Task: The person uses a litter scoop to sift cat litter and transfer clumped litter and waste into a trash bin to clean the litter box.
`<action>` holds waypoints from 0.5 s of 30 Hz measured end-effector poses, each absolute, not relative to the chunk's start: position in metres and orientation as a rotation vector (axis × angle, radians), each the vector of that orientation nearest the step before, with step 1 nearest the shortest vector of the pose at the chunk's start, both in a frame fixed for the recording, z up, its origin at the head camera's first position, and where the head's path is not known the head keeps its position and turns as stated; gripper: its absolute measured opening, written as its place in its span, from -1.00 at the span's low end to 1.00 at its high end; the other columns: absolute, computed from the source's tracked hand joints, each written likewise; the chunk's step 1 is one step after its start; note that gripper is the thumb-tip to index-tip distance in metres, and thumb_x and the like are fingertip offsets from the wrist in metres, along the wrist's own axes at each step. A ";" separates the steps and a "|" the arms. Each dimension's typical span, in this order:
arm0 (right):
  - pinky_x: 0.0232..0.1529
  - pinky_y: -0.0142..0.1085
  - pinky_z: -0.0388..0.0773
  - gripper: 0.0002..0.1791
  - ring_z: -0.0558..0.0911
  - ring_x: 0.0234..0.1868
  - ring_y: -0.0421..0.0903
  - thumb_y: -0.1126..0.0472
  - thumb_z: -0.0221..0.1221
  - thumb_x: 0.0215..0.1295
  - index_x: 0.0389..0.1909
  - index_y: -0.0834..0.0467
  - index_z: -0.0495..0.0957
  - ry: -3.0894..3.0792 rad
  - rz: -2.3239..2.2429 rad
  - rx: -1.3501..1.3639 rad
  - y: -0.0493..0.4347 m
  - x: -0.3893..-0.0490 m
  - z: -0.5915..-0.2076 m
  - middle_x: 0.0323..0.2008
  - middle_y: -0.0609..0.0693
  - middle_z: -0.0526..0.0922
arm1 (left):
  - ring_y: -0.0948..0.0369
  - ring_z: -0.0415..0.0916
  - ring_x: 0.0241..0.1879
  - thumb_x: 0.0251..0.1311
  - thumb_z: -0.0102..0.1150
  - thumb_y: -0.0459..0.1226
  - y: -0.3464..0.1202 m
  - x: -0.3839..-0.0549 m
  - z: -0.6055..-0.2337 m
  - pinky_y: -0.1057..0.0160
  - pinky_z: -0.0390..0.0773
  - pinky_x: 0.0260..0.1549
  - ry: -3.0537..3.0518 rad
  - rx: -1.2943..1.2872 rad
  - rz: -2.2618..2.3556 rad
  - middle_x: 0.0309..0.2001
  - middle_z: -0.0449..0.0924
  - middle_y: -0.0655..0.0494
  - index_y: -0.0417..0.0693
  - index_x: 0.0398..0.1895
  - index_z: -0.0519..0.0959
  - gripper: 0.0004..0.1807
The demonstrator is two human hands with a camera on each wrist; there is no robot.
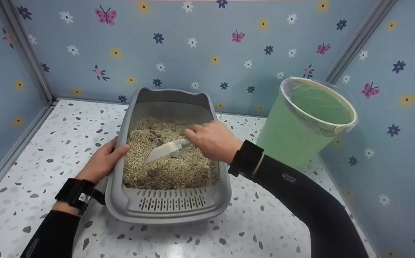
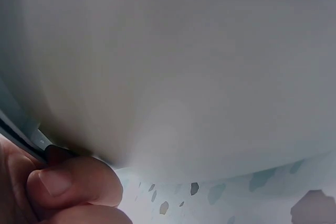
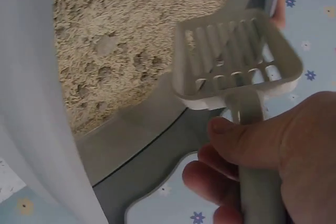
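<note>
A grey litter box [image 1: 168, 215] stands on the table, filled with pale pellet litter [image 1: 171, 168] that has darker patches. My left hand [image 1: 101, 162] holds its left rim, thumb over the top and fingers outside. In the left wrist view, curled fingers [image 2: 79, 184] sit at the rim's underside, beside the box's outer wall [image 2: 199, 77]. My right hand [image 1: 214, 141] grips the handle of a whitish slotted litter scoop [image 1: 165, 149] over the litter. Seen from the right wrist, the scoop's head [image 3: 236, 51] shows open slots and no litter on it.
A green bin [image 1: 290, 132] with a clear plastic liner stands right of the box. Patterned blue panels [image 1: 200, 46] enclose the back and both sides. The tabletop [image 1: 265, 222] is white with grey specks.
</note>
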State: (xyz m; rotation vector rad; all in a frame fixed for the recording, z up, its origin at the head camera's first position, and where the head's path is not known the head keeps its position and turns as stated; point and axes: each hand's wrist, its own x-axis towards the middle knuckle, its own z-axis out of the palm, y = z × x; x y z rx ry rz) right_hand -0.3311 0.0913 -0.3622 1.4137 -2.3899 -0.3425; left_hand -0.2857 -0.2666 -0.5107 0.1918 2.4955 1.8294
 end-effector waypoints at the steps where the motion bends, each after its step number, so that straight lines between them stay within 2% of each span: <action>1: -0.48 -0.22 0.60 -0.94 0.64 -0.46 -0.06 0.20 0.25 0.66 -0.06 0.11 0.64 -2.377 -0.355 1.429 0.088 -0.333 -0.367 -0.36 -0.01 0.72 | -0.04 0.59 -0.01 0.71 0.01 0.20 -0.267 -0.286 -0.511 0.16 0.74 -0.08 2.494 0.191 1.832 0.15 0.45 -0.30 0.03 0.88 -0.08 -0.07; 5: -0.30 -0.21 0.68 -0.84 0.72 -0.31 -0.05 0.13 0.19 0.72 0.10 0.08 0.67 -2.393 -0.328 1.490 0.079 -0.338 -0.380 -0.25 0.00 0.77 | -0.10 0.57 0.12 0.72 0.00 0.18 -0.267 -0.286 -0.511 0.22 0.71 -0.01 2.496 0.204 1.832 0.31 0.44 -0.34 0.00 0.87 -0.09 -0.07; 10: 0.08 -0.13 0.67 -0.67 0.72 -0.05 0.01 0.26 0.23 0.61 0.28 0.05 0.72 -2.432 -0.324 1.578 0.069 -0.340 -0.386 -0.08 0.03 0.75 | -0.13 0.53 0.24 0.72 0.01 0.17 -0.267 -0.286 -0.511 0.31 0.66 0.04 2.499 0.214 1.838 0.51 0.36 -0.36 0.00 0.87 -0.08 -0.08; 12: 0.11 -0.11 0.63 -0.62 0.68 -0.03 0.03 0.27 0.23 0.57 0.31 0.06 0.71 -2.425 -0.371 1.594 0.066 -0.340 -0.388 -0.09 0.04 0.70 | -0.13 0.53 0.22 0.73 0.01 0.15 -0.267 -0.286 -0.512 0.30 0.67 0.03 2.498 0.216 1.847 0.49 0.38 -0.36 -0.02 0.87 -0.07 -0.09; 15: 0.11 -0.10 0.58 -0.61 0.63 -0.03 0.03 0.19 0.18 0.64 0.38 0.05 0.67 -2.391 -0.435 1.600 0.059 -0.341 -0.393 -0.08 0.04 0.64 | -0.17 0.53 0.26 0.74 -0.01 0.14 -0.268 -0.286 -0.513 0.18 0.68 0.12 2.498 0.220 1.839 0.52 0.36 -0.38 -0.03 0.87 -0.09 -0.09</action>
